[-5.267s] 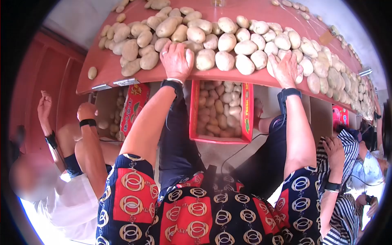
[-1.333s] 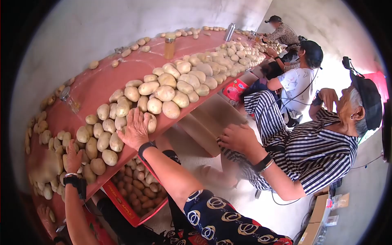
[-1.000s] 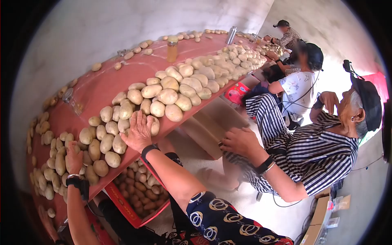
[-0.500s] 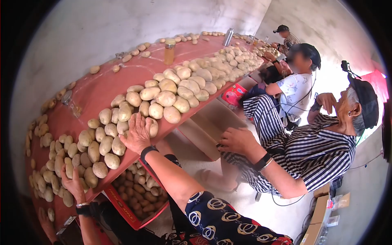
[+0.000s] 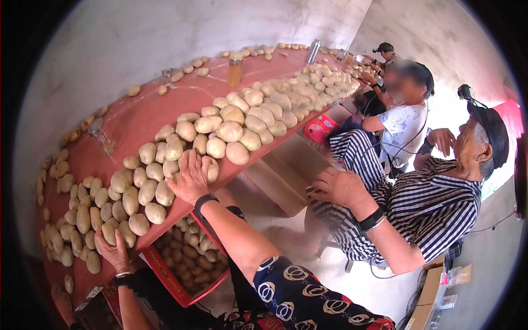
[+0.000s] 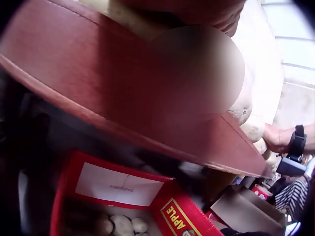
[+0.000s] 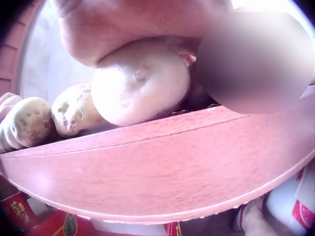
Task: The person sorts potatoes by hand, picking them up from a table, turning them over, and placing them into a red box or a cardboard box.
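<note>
A long pile of pale potatoes (image 5: 231, 131) lies along the red table (image 5: 159, 110). My left hand (image 5: 114, 254) is at the table's front edge, fingers and thumb extended against potatoes at the pile's near side. In the left wrist view part of this hand (image 6: 197, 11) shows at the top, its fingertips hidden. My right hand (image 5: 190, 179) rests on the pile further right, fingers straight and spread. In the right wrist view its palm (image 7: 133, 24) lies over a potato (image 7: 140, 81) near the table edge.
Below the table edge stands a red apple box (image 5: 168, 278) of potatoes. Open cardboard boxes (image 5: 283, 170) are to its right. A person in a striped shirt (image 5: 418, 214) sits at the right. A jar (image 5: 235, 69) and a steel flask (image 5: 313, 51) stand on the table.
The head view has turned right since the oldest frame. My left hand has drawn back from among the potatoes to the front edge. My right hand stays put; the neighbour's hand has lifted slightly.
</note>
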The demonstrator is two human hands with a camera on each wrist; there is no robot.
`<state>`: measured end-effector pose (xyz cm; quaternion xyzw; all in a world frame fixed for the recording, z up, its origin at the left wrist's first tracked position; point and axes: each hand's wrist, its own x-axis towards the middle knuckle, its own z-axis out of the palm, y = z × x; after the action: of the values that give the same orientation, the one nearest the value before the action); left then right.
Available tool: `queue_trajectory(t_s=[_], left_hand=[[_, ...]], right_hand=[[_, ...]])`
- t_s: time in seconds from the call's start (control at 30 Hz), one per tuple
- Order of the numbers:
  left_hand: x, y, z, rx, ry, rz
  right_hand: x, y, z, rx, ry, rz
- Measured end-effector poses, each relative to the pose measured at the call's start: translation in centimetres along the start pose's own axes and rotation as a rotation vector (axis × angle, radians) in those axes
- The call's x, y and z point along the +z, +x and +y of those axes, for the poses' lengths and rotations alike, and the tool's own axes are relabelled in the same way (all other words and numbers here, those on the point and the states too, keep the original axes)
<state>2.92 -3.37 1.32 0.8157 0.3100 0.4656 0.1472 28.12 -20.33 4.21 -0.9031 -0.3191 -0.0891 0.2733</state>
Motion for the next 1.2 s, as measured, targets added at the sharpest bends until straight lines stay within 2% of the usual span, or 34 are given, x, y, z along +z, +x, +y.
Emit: queue_trajectory(t_s=[0.27, 0.37, 0.83, 0.97, 1.03, 1.07, 1.13, 1.17, 1.2], left_hand=[[-0.1, -0.1, 0.3, -0.005, 0.019, 0.03], [-0.3, 0.0, 0.4, -0.027, 0.028, 0.013], [0.1, 0.1, 0.5, -0.051, 0.019, 0.018], [-0.6, -0.3, 2.9, -0.181, -0.033, 0.043], [-0.9, -0.2, 3.3, -0.154, -0.026, 0.068], [-1.0, 0.0, 4.0, -0.205, -0.039, 0.055], [-0.6, -0.1, 2.6, -0.179, 0.148, 0.045], [-0.3, -0.2, 1.5, -0.114, 0.089, 0.08], [0.0, -0.3, 0.8, -0.15, 0.02, 0.078]], right_hand=[[0.2, -0.1, 0.1, -0.019, -0.024, 0.061], [-0.3, -0.1, 0.0, -0.004, 0.003, -0.007], [-0.3, 0.0, 0.0, -0.02, -0.044, 0.052], [-1.3, 0.0, -0.1, -0.04, -0.111, -0.083], [-0.8, 0.0, -0.2, -0.039, -0.1, -0.095], [-0.9, 0.1, -0.3, -0.016, -0.055, -0.094], [0.2, 0.2, 0.9, -0.087, -0.085, -0.046], [0.7, 0.1, 0.9, -0.086, -0.129, 0.001], [0.5, 0.1, 0.6, -0.072, -0.125, 0.0]])
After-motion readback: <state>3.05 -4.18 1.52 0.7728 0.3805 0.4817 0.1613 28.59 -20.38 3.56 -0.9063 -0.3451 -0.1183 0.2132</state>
